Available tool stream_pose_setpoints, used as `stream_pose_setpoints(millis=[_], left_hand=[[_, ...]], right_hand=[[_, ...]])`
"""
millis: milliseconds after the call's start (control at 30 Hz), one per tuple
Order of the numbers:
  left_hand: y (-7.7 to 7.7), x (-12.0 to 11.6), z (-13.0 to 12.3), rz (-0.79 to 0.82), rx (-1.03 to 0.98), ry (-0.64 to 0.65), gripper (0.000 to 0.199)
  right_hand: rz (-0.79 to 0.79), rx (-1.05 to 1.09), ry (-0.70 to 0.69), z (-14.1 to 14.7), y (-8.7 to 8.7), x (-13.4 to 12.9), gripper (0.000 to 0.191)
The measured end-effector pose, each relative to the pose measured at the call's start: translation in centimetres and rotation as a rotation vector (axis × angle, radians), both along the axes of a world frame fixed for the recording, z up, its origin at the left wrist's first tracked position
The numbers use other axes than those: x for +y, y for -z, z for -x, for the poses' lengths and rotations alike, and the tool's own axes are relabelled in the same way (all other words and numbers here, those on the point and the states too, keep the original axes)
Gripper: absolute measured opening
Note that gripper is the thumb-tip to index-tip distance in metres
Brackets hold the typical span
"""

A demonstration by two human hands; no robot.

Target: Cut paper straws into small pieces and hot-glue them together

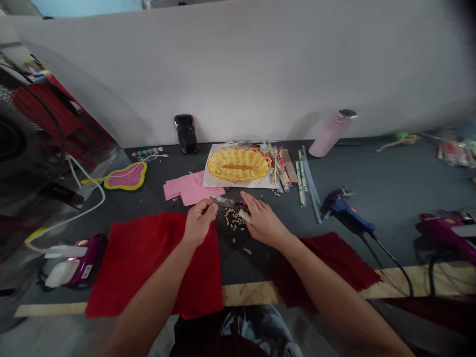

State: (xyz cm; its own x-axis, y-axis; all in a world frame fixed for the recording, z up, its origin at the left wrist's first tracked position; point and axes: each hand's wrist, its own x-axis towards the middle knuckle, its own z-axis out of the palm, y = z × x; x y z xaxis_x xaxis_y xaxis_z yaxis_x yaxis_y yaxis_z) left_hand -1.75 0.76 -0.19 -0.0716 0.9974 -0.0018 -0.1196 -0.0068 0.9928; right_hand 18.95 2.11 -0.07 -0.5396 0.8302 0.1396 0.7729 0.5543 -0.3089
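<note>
**Cutting work found in hand over the counter; both hands engaged**

Pruning shears [225,201] are gripped by the handles in the right hand [265,223], and the blades are pointed toward the left hand [201,220]. Thumb and forefinger of the left hand are drawn together at the blade tip, where a small pale item [217,198] appears to be pinched; its nature cannot be made out. Short pale pieces [234,218] are scattered on the counter [255,270], below and between the hands. To the left, a red cloth [145,263] is laid flat beneath the left forearm. Beyond the hands, a yellow basket [238,164] is noted, with wrapped sticks [300,184] to its right and pink sheets [191,188] to its left.

The step in hand is judged to be the snipping of thin stock into short lengths. For the next move, the item should be held steady, the handles squeezed evenly and the left fingertips kept clear of the cutting edge.
</note>
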Motion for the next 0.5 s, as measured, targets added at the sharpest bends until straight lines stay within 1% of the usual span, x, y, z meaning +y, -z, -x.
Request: stream_pose_setpoints(millis=[67,167,333,500], left_hand=[[-0.05,-0.05,0.09,-0.003,0.053,0.002,0.022],[-0.20,-0.15,0.14,-0.017,0.096,0.011,0.023],[-0.40,-0.26,0.05,-0.025,0.098,0.018,0.023],[-0.03,-0.14,-0.07,-0.014,0.096,-0.009,0.023]], right_hand=[[0.016,-0.019,0.003,0.09,0.17,0.01,0.070],[0.037,-0.047,0.023,0.22,-0.08,-0.07,0.068],[0.032,-0.086,0.060,0.36,-0.57,-0.33,0.068],[0.004,-0.113,0.096,0.27,-0.54,-0.34,0.067]])
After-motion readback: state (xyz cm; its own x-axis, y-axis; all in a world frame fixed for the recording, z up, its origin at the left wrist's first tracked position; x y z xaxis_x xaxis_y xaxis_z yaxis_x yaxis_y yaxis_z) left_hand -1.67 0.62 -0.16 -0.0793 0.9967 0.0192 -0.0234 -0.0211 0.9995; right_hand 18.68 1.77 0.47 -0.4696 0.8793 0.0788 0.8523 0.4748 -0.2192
